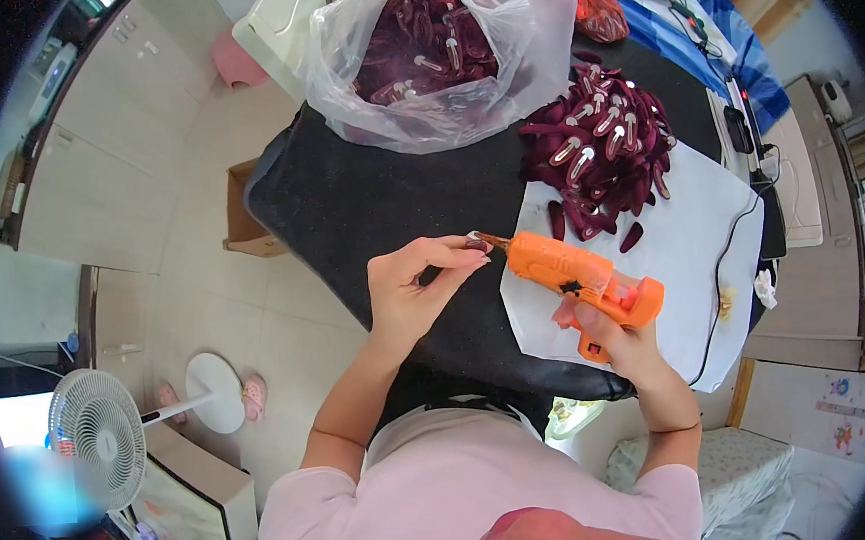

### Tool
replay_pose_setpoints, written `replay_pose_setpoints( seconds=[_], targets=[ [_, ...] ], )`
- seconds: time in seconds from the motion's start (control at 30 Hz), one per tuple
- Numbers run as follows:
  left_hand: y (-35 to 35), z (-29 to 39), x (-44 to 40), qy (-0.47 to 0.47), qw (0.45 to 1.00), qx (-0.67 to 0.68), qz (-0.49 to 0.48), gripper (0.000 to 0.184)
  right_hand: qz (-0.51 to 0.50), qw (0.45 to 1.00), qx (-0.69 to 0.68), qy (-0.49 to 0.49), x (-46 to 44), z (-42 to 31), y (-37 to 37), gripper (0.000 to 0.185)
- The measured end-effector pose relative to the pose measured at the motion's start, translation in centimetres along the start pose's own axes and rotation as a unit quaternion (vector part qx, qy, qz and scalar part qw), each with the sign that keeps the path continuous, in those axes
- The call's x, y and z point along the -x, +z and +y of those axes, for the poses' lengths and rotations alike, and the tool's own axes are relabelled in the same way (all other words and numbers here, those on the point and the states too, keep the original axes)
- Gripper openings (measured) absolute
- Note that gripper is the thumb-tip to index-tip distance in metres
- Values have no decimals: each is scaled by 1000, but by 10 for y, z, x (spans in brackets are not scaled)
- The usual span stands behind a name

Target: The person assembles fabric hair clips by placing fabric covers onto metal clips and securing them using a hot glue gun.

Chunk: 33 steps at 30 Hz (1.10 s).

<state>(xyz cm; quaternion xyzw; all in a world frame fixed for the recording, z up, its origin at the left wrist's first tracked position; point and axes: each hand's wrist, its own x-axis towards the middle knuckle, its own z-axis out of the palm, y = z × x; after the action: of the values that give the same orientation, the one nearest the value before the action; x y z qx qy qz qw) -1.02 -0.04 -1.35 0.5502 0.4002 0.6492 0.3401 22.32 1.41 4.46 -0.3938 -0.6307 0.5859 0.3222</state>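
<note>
Between the thumb and fingertips of my left hand (412, 289) is a small dark red hair clip (476, 245), pinched over the black table. My right hand (620, 342) is wrapped round the handle of an orange glue gun (557, 261). Its nozzle points left and meets the clip at my left fingertips; whether glue is coming out is too small to tell. Beyond the gun lies a heap of dark red snap hair clips (599, 143), many showing silver metal. A few loose clips rest on the white sheet (546, 317) just in front of the heap.
A clear plastic bag (532, 37) full of similar dark red pieces stands at the table's far side. A black cord (720, 280) runs across the sheet's right side towards a power strip (746, 113). A white fan (103, 438) stands on the floor at left.
</note>
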Motion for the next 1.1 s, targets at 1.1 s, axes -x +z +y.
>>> replay_pose_setpoints(
  seconds=[1.1],
  targets=[
    [-2,1,1,5,1000,-7,19,11,-18,999,22,16,-2,-3,0,30]
  ],
)
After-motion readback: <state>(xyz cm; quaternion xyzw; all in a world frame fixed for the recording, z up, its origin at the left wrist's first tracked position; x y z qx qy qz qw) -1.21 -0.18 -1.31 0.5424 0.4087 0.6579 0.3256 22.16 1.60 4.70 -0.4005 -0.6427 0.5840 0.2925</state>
